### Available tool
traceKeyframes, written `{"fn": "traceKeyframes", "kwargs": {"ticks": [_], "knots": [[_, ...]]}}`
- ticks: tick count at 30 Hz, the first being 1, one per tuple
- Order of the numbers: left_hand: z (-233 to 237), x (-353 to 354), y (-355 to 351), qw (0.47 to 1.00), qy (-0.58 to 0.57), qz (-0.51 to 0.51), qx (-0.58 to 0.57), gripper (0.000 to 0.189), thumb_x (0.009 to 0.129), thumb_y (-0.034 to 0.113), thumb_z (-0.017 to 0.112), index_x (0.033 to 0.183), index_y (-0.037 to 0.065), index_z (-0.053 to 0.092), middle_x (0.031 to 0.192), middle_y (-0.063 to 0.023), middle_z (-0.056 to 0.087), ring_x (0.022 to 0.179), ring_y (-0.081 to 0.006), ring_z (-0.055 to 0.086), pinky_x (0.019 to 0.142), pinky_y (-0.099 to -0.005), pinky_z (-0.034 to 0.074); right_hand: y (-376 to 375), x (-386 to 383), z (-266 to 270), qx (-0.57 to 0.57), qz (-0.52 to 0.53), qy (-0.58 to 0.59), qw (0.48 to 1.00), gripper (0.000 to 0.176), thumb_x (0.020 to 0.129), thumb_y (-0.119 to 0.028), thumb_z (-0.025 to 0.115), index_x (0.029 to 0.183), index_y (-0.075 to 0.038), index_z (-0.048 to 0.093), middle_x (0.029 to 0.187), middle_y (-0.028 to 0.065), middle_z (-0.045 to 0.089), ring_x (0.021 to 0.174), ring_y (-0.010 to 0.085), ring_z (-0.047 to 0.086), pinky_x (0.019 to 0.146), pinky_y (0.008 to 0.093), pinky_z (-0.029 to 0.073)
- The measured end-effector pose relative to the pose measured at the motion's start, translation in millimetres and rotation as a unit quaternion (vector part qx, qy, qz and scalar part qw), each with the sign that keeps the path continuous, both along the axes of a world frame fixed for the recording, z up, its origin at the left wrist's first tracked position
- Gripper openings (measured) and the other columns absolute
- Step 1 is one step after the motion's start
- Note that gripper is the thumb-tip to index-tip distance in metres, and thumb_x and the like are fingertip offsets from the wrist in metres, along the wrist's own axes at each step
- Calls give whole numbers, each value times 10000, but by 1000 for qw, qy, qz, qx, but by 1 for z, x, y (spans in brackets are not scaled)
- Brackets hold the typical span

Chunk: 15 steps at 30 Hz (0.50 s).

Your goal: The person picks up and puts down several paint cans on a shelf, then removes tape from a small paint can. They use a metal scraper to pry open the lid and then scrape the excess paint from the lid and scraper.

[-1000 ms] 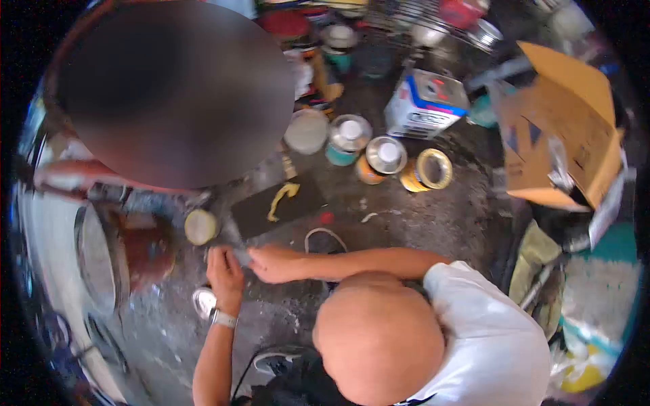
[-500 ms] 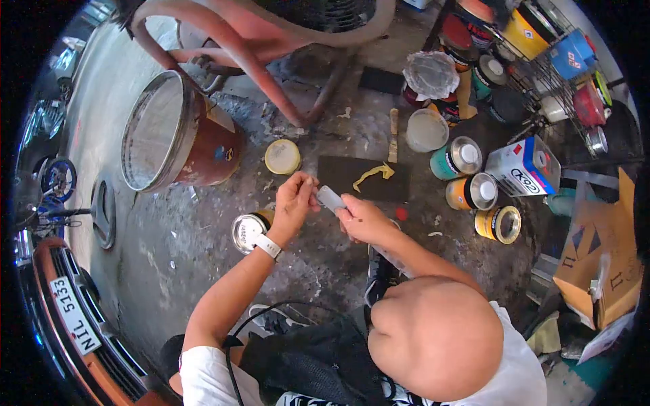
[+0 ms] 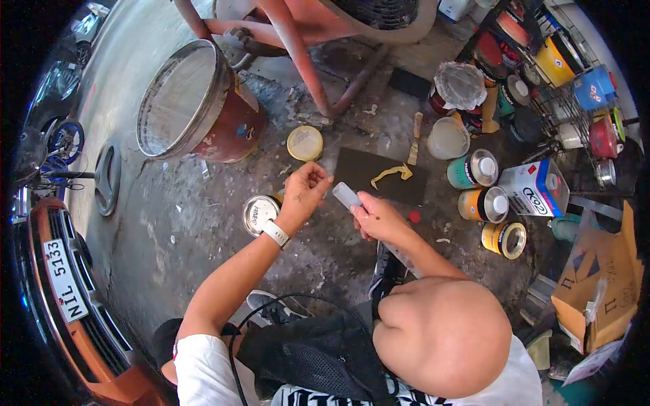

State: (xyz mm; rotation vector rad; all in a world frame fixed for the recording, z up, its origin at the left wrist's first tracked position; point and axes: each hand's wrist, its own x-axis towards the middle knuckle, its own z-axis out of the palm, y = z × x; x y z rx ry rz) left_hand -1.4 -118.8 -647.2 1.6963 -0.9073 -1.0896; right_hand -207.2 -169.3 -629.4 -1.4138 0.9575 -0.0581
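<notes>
My right hand (image 3: 376,218) is closed around a flat grey scraper (image 3: 347,195), its blade pointing up and left. Just left of the blade, and apart from it, my left hand (image 3: 305,195) has its fingers curled together in a pinch; anything between them is too small to make out. Beyond my hands a dark board (image 3: 353,168) lies on the floor, bearing a strip of yellow paste (image 3: 391,177). A round yellow-rimmed tub (image 3: 305,143) stands past my left hand. Beside my left wrist is a lidded can (image 3: 260,215).
A large brown bucket (image 3: 230,125) stands at left, near a red metal frame (image 3: 298,61). Several cans, including a teal one (image 3: 467,170), and a rectangular tin (image 3: 531,189) stand at right. A stick (image 3: 416,139), a red cap (image 3: 414,216) and a cardboard box (image 3: 596,277) are nearby.
My left fingers have moved away from the scraper's end, widening the gap. The scraper stays in my right hand. The whole view has shifted slightly, with floor objects appearing further right.
</notes>
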Motion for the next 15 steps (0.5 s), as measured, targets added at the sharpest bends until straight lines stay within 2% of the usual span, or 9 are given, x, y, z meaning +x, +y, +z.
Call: {"fn": "traceKeyframes", "kwargs": {"ticks": [4,5,6,7,8,10,13,14,15], "knots": [[-6,1,1,995,-50,-49,-66,169,907,157,743,962,4,695,755,-56,634,686,-133,612,628,-306,525,2,0,-12,-90,23,30,995,182,1011,-255,534,1007,-73,540,656,108,628,515,231,631,501,411,493],[3,-1,3,986,-114,-74,-93,170,894,153,752,963,4,709,785,-77,646,708,-161,628,656,-322,526,4,2,-11,-139,26,42,989,194,1009,-269,536,1017,-75,546,669,123,643,523,253,643,506,419,498],[6,-3,3,972,-176,-97,-125,172,880,148,761,965,4,722,816,-98,658,729,-190,644,684,-337,526,4,2,-13,-96,24,38,994,223,1004,-286,538,1029,-65,552,692,157,659,539,298,656,525,448,507],[-3,-4,4,972,-182,-98,-113,167,864,144,771,946,5,725,860,-113,669,738,-215,658,660,-336,517,7,0,-29,-157,19,11,987,246,999,-295,544,1033,-53,559,737,190,674,600,349,675,583,486,520],[0,-6,5,975,-172,-92,-107,152,856,119,767,933,-3,718,839,-121,664,731,-221,661,648,-333,510,4,2,-11,-102,34,47,993,264,994,-302,546,1038,-43,568,793,214,688,677,398,684,644,519,516],[7,-6,4,961,-215,-118,-124,110,873,87,737,913,-11,703,812,-129,656,704,-225,652,634,-335,500,8,2,-29,-193,35,43,980,269,995,-303,537,1027,-37,564,802,229,686,714,425,680,640,542,500],[-1,-6,5,978,-154,-110,-84,90,889,69,709,903,-16,686,793,-136,639,683,-230,638,616,-342,488,4,3,-16,-83,36,49,995,259,991,-286,529,1022,-30,555,776,250,667,709,439,671,623,543,490],[3,-7,4,961,-210,-125,-129,69,902,49,681,913,-16,660,788,-153,625,675,-273,629,614,-372,484,3,3,-16,-89,31,49,994,259,991,-286,529,1022,-30,555,776,250,667,709,439,671,623,543,490],[5,-9,3,960,-211,-128,-136,69,902,49,681,913,-16,660,788,-153,625,675,-273,629,614,-372,484,3,3,-16,-94,38,50,994,253,991,-279,524,1024,-29,554,772,253,665,707,443,668,622,545,490]]}}
